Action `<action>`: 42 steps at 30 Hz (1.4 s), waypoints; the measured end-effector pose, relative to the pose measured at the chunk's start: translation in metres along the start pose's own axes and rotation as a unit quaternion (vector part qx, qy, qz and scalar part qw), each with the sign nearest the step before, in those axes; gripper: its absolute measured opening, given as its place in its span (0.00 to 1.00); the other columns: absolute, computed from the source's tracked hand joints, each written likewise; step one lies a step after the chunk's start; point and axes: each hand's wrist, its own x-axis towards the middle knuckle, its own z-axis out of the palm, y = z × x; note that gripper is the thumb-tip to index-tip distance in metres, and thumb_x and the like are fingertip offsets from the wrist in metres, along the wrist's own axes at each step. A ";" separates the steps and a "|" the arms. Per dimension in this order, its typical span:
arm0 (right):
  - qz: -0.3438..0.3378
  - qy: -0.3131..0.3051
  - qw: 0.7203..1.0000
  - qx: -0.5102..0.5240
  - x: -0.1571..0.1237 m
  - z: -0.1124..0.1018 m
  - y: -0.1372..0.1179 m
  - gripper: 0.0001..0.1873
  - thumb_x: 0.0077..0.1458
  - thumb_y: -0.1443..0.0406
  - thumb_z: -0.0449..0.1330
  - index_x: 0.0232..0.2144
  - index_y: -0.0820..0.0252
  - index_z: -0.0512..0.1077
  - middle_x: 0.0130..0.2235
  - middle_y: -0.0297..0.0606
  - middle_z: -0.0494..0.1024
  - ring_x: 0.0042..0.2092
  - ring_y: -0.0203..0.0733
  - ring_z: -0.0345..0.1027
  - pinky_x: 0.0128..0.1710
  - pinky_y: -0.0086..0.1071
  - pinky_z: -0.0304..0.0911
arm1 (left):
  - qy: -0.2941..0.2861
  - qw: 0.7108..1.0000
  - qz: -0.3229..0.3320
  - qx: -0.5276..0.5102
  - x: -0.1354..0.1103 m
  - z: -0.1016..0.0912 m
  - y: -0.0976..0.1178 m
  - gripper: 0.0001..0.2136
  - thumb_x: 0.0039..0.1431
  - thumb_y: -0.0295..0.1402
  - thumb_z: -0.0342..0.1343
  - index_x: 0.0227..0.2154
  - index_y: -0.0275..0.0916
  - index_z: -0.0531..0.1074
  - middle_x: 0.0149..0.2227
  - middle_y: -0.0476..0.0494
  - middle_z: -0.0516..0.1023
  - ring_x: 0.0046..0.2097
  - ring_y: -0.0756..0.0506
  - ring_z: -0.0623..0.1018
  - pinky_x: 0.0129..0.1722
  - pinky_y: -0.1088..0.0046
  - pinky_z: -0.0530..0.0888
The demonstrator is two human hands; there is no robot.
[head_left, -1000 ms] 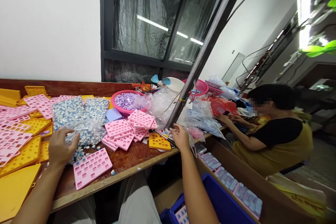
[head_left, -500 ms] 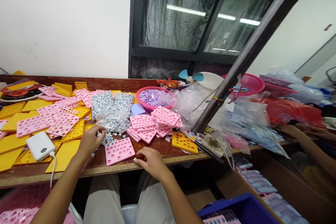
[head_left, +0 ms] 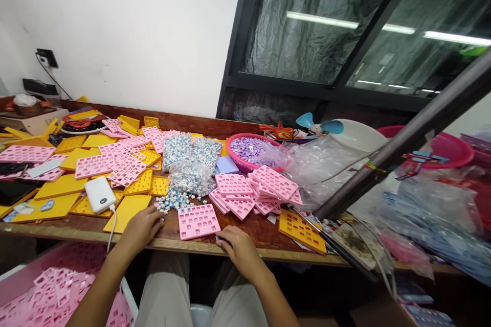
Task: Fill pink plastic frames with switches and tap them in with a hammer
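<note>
A pink slotted tray (head_left: pixel 198 221) lies flat near the front edge of the wooden bench (head_left: pixel 264 232), between my two hands. My left hand (head_left: pixel 141 228) rests on the bench just left of it, fingers curled by a spill of small blue-and-white parts (head_left: pixel 171 201); whether it holds any is hidden. My right hand (head_left: pixel 239 247) lies at the bench edge right of the tray, fingers bent down onto the wood, with nothing visible in it. Clear bags of the same small parts (head_left: pixel 190 161) sit behind the spill.
Piles of pink trays (head_left: pixel 264 188) and yellow trays (head_left: pixel 126 209) cover the bench. A white power bank (head_left: pixel 99 194) with its cable lies at the left. A pink basket of purple pieces (head_left: pixel 251 150), plastic bags and a slanted metal pole (head_left: pixel 402 145) stand to the right. A bin of pink trays (head_left: pixel 49 291) is below left.
The view has swung left, so the person at the right is out of sight. My right hand came from the pole to the bench edge by the pink tray; my left hand drew back from the bags.
</note>
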 end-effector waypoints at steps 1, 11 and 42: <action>-0.004 -0.001 1.000 -0.001 0.001 -0.002 0.000 0.09 0.66 0.65 0.59 0.44 0.55 0.79 0.40 0.40 0.80 0.43 0.45 0.73 0.45 0.35 0.65 | -0.001 1.000 -0.003 0.000 0.000 0.001 0.000 0.12 0.66 0.34 0.51 0.44 0.44 0.79 0.42 0.41 0.78 0.45 0.41 0.78 0.45 0.67 0.72; -0.120 0.046 0.992 0.004 0.077 -0.009 -0.012 0.08 0.67 0.65 0.59 0.43 0.55 0.78 0.43 0.40 0.79 0.46 0.44 0.71 0.48 0.36 0.65 | 0.058 0.995 0.024 -0.076 -0.003 0.017 0.009 0.14 0.68 0.35 0.48 0.50 0.45 0.76 0.46 0.40 0.78 0.46 0.41 0.79 0.46 0.66 0.74; -0.111 0.031 0.992 -0.047 0.086 0.035 -0.018 0.19 0.66 0.64 0.57 0.58 0.55 0.70 0.53 0.44 0.74 0.54 0.48 0.65 0.56 0.42 0.62 | 0.058 0.965 0.016 -0.253 0.015 0.034 0.040 0.10 0.64 0.34 0.52 0.42 0.39 0.77 0.40 0.41 0.77 0.38 0.45 0.77 0.39 0.69 0.75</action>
